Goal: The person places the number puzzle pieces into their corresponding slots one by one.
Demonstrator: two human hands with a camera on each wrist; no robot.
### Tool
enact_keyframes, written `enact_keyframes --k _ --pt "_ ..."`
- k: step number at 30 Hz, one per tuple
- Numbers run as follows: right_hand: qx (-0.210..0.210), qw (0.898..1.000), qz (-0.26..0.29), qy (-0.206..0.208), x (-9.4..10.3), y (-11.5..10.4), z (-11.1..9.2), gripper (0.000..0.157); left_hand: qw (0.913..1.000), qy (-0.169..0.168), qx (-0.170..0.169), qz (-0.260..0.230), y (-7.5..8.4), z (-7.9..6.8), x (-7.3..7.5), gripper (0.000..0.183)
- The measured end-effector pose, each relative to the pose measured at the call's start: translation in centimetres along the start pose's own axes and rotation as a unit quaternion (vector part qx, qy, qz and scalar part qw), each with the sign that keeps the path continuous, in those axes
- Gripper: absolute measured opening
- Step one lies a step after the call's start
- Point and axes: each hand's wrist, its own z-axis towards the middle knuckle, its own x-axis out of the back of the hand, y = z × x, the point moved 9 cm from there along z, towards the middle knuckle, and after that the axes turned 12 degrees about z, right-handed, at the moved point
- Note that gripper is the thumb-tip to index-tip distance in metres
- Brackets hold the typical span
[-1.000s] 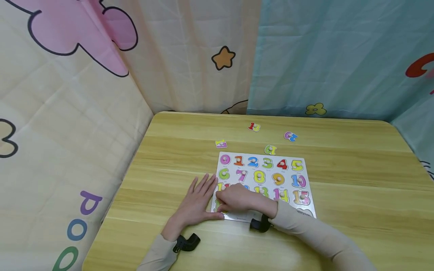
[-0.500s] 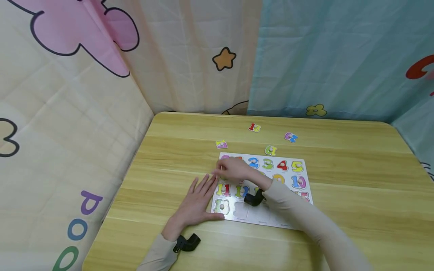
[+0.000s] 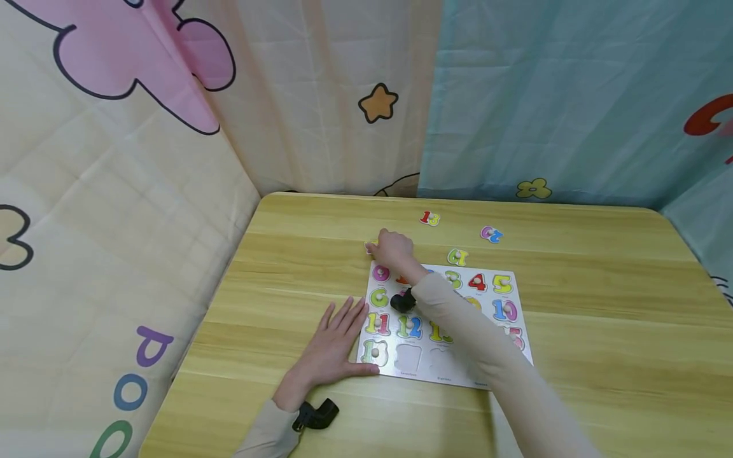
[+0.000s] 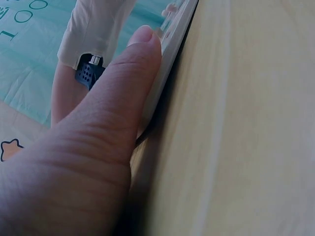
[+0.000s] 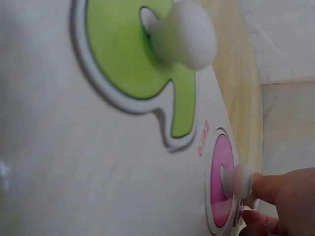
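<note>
A white number puzzle board (image 3: pixel 390 367) lies on the table, with knobbed number pieces in its upper rows. My left hand (image 3: pixel 326 353) rests beside the board's left edge, fingers spread and straight, its thumb (image 4: pixel 133 73) against the near edge. Beyond the far left corner, my right hand (image 3: pixel 396 249) reaches over the board and pinches the small knob of a yellow-and-purple number piece (image 3: pixel 369 247), mostly hidden by the fingers. In the right wrist view, the pink zero (image 5: pixel 221 182) and green six (image 5: pixel 125 54) sit in the board close to that hand.
Loose number pieces lie past the board: a red-and-yellow one (image 3: pixel 429 218), a purple-and-blue one (image 3: pixel 491 234) and a green-and-yellow one (image 3: pixel 457 257). Bare recesses (image 3: pixel 408 358) show in the bottom row. Printed curtains (image 3: pixel 321 127) hang behind the wooden table (image 3: pixel 601 286).
My right hand has moved from the board's lower left, across its upper rows, to the loose yellow-and-purple piece beyond the far edge. My left hand has stayed put.
</note>
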Motion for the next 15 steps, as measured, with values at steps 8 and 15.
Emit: enact_keyframes --k 8,15 --pt "0.012 1.000 -0.025 0.008 -0.5 -0.2 0.5 0.037 1.0000 0.002 0.000 -0.001 0.0 0.0 -0.1 0.112" --pt "0.057 0.998 0.018 0.026 1.4 -0.6 -0.8 0.025 1.0000 0.004 0.000 0.000 0.0 0.0 -0.2 0.112"
